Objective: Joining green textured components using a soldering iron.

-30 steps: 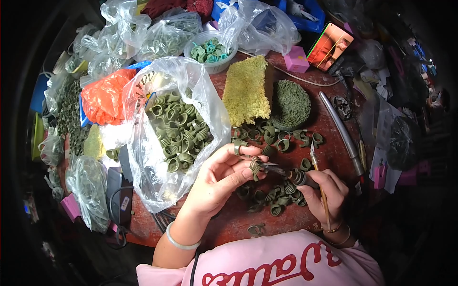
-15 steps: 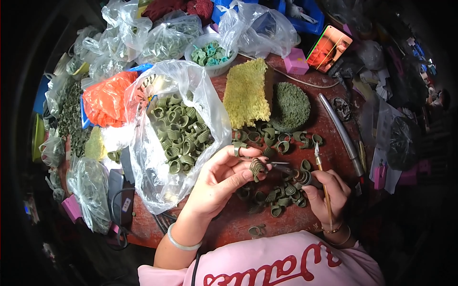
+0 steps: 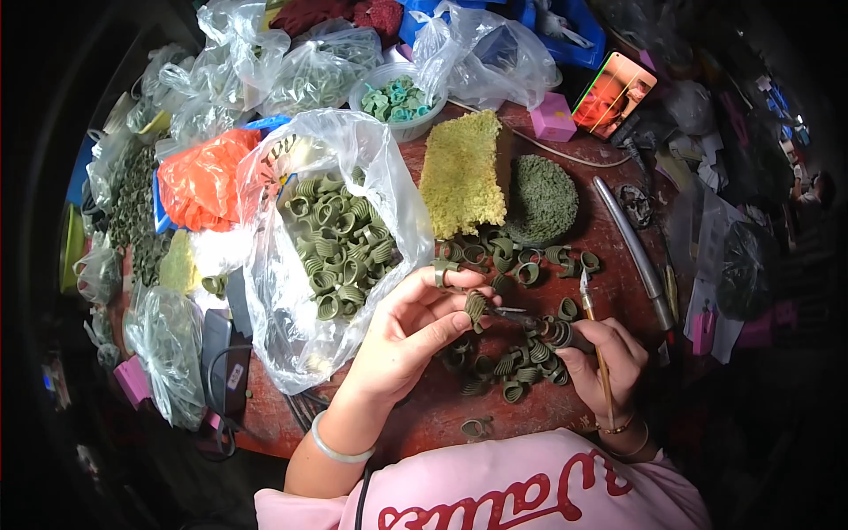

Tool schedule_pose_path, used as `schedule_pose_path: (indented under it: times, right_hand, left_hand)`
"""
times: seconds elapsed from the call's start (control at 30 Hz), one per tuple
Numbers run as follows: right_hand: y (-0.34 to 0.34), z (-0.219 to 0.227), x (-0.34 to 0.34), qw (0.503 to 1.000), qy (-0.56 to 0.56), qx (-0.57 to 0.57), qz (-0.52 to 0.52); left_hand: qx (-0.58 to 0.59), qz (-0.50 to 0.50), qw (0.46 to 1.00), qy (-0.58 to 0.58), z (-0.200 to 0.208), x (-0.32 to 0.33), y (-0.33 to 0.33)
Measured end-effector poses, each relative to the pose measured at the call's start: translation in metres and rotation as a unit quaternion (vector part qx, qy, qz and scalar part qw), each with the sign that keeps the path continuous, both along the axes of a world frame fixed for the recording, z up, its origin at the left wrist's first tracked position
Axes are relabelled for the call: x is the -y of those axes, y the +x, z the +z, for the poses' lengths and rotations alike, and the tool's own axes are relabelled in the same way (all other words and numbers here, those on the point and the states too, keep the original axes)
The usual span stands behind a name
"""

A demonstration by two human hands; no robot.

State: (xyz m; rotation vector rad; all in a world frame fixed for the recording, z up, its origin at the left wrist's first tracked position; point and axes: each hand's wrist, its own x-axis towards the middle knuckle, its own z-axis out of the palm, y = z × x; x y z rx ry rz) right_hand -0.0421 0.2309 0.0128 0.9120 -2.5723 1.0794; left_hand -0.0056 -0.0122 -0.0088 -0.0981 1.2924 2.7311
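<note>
My left hand [image 3: 411,322] pinches a dark green ridged ring [image 3: 477,306] between thumb and fingers. Another green ring [image 3: 445,274] sits around its index finger. In my right hand [image 3: 611,355] is a dark handpiece-like tool [image 3: 558,333], its thin metal tip pointing left, close beside the pinched ring; I cannot tell whether they touch. A craft knife [image 3: 604,371] with a slim brown handle and a pale pointed blade is also held, upright across the right hand. Loose green rings [image 3: 514,362] lie under and between both hands, and more of them [image 3: 528,268] lie just beyond.
A clear plastic bag [image 3: 389,150] full of green rings stands left. Behind are a yellow rough block [image 3: 459,177], a round green pad [image 3: 543,201] and a tub [image 3: 399,125] of green pieces. A tapered metal rod [image 3: 632,252] and a propped phone [image 3: 614,95] are right.
The right hand's tool has tilted slightly, its tip a little lower beside the ring. The left hand keeps its grip, and the view has shifted a little.
</note>
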Motion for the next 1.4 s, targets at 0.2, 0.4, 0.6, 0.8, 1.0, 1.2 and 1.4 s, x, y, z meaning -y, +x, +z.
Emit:
schedule_pose_path:
  times: [0.2, 0.4, 0.6, 0.8, 1.0, 1.2, 1.4]
  right_hand:
    - [-0.0004, -0.0008, 0.0006, 1.000, 0.005, 0.000, 0.007]
    - [-0.0012, -0.0004, 0.0009, 1.000, 0.000, 0.005, 0.017]
    - [-0.0014, -0.0009, -0.0002, 1.000, 0.016, 0.003, 0.009]
    - [-0.0010, 0.0004, 0.0013, 1.000, -0.003, 0.007, 0.001]
    - [0.0003, 0.0003, 0.0017, 1.000, 0.003, 0.019, 0.012]
    - [-0.0015, -0.0001, 0.0015, 0.999, -0.034, 0.012, 0.028]
    - [-0.0063, -0.0045, -0.0021, 0.998, -0.056, -0.017, -0.032]
  left_hand:
    - [0.010, -0.002, 1.000, 0.002, -0.0020, 0.0000, 0.0005]
    - [0.012, 0.002, 1.000, -0.002, -0.0027, 0.0000, 0.0006]
    - [0.011, 0.002, 1.000, -0.007, -0.0020, -0.0003, 0.0003]
    - [0.006, 0.002, 1.000, -0.002, -0.0018, 0.0001, 0.0002]
    - [0.009, 0.007, 1.000, -0.007, -0.0034, -0.0003, 0.0002]
    - [0.005, 0.003, 1.000, -0.010, -0.0042, 0.0005, -0.0011]
    - [0.016, -0.010, 1.000, 0.023, -0.0014, 0.0009, -0.0007]
